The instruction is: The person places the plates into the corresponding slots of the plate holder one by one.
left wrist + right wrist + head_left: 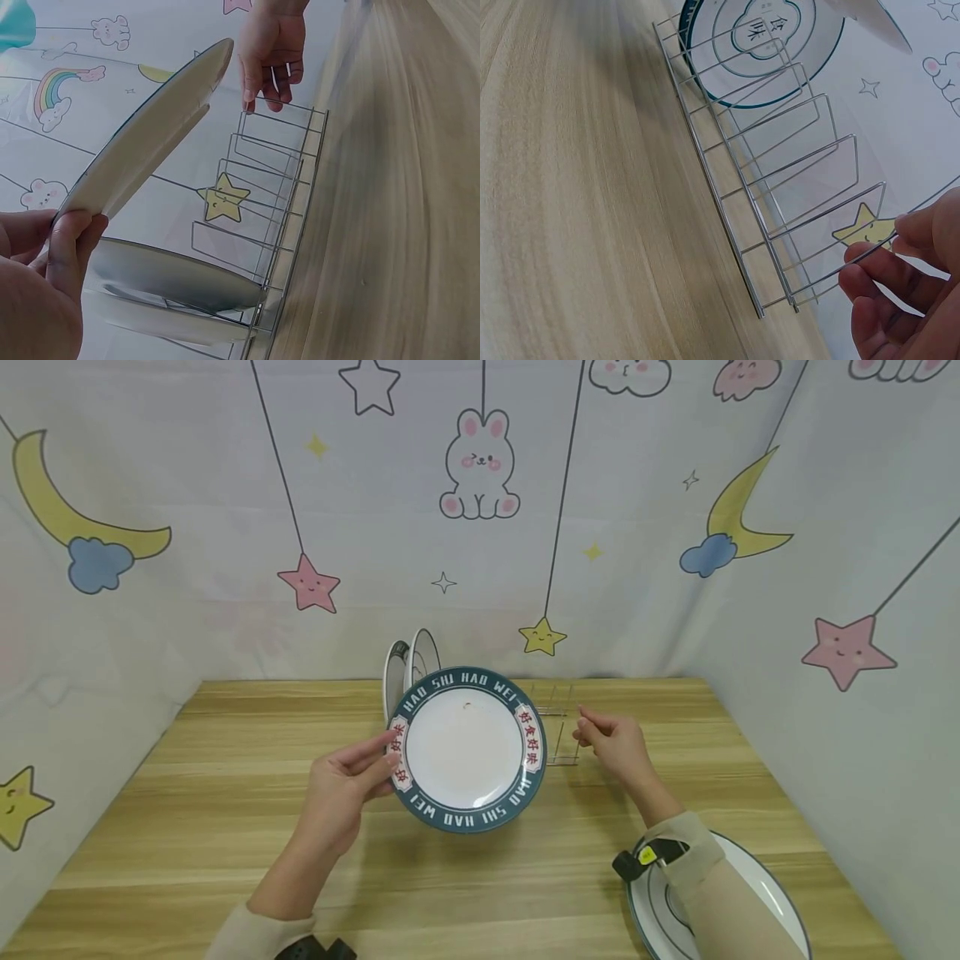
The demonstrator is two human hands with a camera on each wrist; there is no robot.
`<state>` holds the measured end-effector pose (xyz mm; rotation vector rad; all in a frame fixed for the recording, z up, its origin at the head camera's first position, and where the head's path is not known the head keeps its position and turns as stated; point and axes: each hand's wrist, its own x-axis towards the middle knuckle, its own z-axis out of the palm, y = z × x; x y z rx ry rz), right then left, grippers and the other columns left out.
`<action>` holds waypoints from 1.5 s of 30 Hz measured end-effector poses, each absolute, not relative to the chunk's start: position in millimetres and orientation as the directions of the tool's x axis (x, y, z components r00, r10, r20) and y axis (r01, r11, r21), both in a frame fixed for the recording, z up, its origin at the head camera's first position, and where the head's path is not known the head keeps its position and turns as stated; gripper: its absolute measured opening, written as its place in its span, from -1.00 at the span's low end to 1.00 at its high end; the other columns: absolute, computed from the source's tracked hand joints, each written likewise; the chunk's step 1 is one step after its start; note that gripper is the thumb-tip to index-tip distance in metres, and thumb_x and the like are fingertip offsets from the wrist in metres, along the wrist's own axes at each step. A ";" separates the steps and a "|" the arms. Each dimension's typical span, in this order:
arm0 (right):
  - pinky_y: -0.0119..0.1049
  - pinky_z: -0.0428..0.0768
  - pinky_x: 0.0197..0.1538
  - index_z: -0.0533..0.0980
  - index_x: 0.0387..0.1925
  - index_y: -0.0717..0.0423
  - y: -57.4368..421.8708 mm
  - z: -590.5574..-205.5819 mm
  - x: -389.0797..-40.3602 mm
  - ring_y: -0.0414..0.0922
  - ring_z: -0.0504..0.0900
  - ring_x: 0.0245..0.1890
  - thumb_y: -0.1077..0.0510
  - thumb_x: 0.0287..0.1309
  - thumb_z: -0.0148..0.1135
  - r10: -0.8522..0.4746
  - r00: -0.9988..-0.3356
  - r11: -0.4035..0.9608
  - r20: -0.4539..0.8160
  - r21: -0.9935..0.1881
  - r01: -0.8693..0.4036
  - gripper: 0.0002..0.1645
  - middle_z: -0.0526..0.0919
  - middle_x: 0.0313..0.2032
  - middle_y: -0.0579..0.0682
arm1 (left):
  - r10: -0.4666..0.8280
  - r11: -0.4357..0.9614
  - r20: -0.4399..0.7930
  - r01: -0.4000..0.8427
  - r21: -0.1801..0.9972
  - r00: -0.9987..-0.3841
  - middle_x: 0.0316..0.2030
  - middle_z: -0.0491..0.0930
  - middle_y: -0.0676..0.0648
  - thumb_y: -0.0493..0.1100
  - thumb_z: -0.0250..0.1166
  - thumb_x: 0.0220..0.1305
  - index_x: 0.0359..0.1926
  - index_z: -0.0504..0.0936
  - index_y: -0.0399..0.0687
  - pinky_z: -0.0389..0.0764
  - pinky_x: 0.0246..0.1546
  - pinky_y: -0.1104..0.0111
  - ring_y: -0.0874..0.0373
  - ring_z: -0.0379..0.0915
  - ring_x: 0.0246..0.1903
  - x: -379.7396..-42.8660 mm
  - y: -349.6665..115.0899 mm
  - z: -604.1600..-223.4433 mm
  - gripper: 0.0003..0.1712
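Note:
My left hand (337, 797) holds a round white plate (465, 747) by its left edge, thumb in front. The plate has a teal rim with lettering and is raised and tilted, its white face toward the head camera. In the left wrist view the held plate (146, 139) is seen nearly edge-on, above the wire rack. My right hand (618, 752) pinches an end wire of the metal dish rack (721, 197) between thumb and fingers. Two plates (176, 276) stand upright in the rack's other end; the held plate partly hides them and the rack in the head view.
A larger white plate (765, 885) with a dark rim lies at the right front of the wooden table (225, 827), partly under my right forearm. A white patterned cloth (390, 543) hangs behind the table and at both sides.

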<state>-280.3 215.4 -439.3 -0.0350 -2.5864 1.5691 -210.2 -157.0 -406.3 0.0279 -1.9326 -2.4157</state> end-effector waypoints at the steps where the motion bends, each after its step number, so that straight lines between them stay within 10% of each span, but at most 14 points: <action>1: -0.36 0.65 -0.27 0.51 0.24 0.12 215.5 -439.3 -280.3 -0.01 0.70 -0.19 0.10 0.44 0.12 0.079 -0.993 0.464 0.088 -0.885 -0.041 -0.58 0.74 -0.19 0.14 | -0.055 -0.223 0.015 0.027 0.974 -0.998 -0.25 0.75 0.01 -0.42 0.37 0.21 0.05 0.68 -0.18 0.73 -0.39 0.38 0.20 0.67 -0.42 -210.4 -157.2 -405.4 -0.64; 9: -0.01 0.69 -0.13 0.51 0.23 0.15 216.5 -439.1 -279.7 0.02 0.70 -0.20 0.11 0.44 0.12 0.070 -0.993 0.451 0.097 -0.891 -0.055 -0.58 0.74 -0.20 0.16 | -0.102 -0.267 0.038 0.064 0.962 -0.994 -0.25 0.76 0.00 -0.44 0.39 0.19 0.07 0.66 -0.21 0.73 -0.39 0.38 0.19 0.68 -0.44 -214.4 -158.0 -396.1 -0.60; 45: -0.25 0.69 -0.24 0.50 0.24 0.15 218.4 -441.0 -281.3 -0.04 0.70 -0.25 0.12 0.43 0.13 0.052 -0.992 0.450 0.119 -0.889 -0.084 -0.58 0.75 -0.21 0.14 | -0.278 -0.184 0.210 0.266 0.946 -0.937 -0.25 0.74 -0.16 -0.36 0.43 0.18 0.19 0.61 -0.10 0.72 -0.43 0.36 0.12 0.71 -0.39 -229.6 -149.4 -371.3 -0.48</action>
